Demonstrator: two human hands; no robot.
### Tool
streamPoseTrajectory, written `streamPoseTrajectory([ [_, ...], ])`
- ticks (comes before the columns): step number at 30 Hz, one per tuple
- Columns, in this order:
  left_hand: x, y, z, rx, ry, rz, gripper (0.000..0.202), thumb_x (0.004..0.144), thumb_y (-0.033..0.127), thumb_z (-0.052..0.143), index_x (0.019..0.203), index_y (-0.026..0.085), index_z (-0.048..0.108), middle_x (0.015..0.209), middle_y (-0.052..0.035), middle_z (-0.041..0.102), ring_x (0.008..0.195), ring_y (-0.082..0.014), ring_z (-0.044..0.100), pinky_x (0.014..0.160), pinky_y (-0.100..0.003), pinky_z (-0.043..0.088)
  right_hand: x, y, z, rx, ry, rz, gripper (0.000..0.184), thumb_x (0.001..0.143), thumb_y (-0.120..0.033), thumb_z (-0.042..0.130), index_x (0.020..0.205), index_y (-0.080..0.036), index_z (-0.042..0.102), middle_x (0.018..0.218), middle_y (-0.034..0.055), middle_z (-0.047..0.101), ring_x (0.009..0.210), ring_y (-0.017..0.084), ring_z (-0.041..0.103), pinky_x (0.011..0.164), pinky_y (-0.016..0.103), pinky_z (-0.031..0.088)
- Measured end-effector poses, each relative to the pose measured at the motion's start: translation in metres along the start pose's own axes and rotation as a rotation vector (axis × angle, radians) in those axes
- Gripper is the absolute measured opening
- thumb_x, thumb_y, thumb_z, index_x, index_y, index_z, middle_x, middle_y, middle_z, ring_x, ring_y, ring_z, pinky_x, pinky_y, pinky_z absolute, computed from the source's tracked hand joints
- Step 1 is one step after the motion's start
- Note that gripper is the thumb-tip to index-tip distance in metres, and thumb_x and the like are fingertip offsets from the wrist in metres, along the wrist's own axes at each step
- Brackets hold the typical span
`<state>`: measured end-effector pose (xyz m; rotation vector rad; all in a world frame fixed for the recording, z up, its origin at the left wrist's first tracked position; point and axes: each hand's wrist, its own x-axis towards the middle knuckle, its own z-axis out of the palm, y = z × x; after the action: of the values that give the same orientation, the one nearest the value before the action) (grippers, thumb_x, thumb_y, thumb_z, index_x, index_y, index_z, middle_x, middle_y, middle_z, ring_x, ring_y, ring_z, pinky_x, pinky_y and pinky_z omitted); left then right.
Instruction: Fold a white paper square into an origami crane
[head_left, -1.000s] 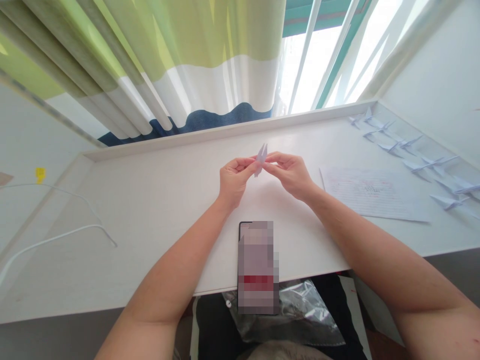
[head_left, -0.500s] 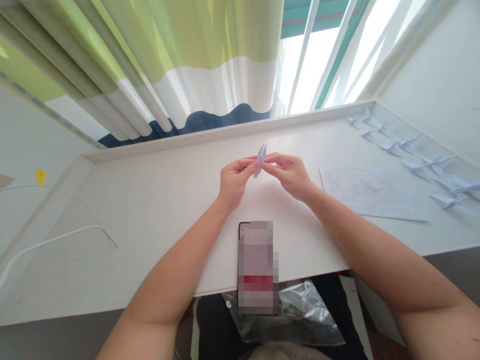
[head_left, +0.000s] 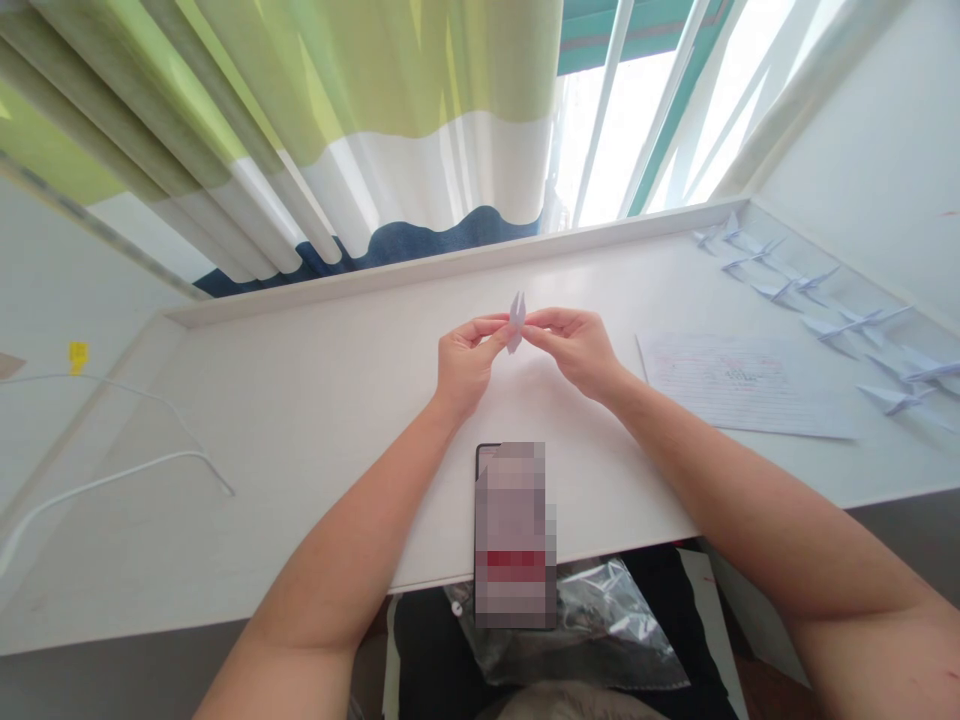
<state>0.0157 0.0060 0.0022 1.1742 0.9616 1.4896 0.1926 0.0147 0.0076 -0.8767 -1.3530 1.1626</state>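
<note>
Between my two hands, just over the white desk, a small piece of folded white paper (head_left: 517, 318) stands upright, its top split into two points. My left hand (head_left: 469, 358) pinches its left side between thumb and fingers. From the right, my right hand (head_left: 574, 348) grips the same paper, thumb and forefinger pressed together at its edge. The fingertips of both hands nearly meet and cover part of the folds. Below the hands a phone (head_left: 514, 530), its screen blurred, lies across the desk's front edge.
Several folded paper cranes (head_left: 784, 290) stand along the right side of the desk (head_left: 315, 400). Beside them lies a lined, written sheet (head_left: 742, 385). A white cable (head_left: 112, 480) runs across the left side. A clear plastic bag (head_left: 622, 640) rests on my lap. A curtain (head_left: 337, 120) hangs behind.
The folded paper has shifted slightly left and turned a little, its two points now more upright. Both hands keep their pinch on it, and the other things stay in place.
</note>
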Motion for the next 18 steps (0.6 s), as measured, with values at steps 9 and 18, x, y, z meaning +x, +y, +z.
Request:
streamPoseTrajectory([
  [9, -0.0015, -0.0001, 0.0029, -0.03, 0.035, -0.016, 0.039, 0.069, 0.04, 0.106, 0.088, 0.019, 0.078, 0.095, -0.0044, 0.082, 0.092, -0.018, 0.076, 0.093, -0.037, 0.061, 0.003, 0.0066, -0.0003, -0.009, 0.059, -0.044, 0.038, 0.074, -0.051, 0.101, 0.085, -0.025, 0.077, 0.089, 0.0033, 0.08, 0.085, 0.021, 0.074, 0.084, 0.043, 0.063],
  [18, 0.0009, -0.0019, 0.0004, 0.016, -0.033, -0.078, 0.042, 0.069, 0.049, 0.105, 0.087, 0.019, 0.083, 0.087, -0.0034, 0.082, 0.08, -0.015, 0.072, 0.084, -0.033, 0.058, 0.0034, 0.0068, -0.0001, -0.005, 0.079, -0.04, 0.031, 0.075, -0.043, 0.099, 0.082, -0.025, 0.075, 0.084, 0.0024, 0.079, 0.08, 0.02, 0.073, 0.079, 0.042, 0.061],
])
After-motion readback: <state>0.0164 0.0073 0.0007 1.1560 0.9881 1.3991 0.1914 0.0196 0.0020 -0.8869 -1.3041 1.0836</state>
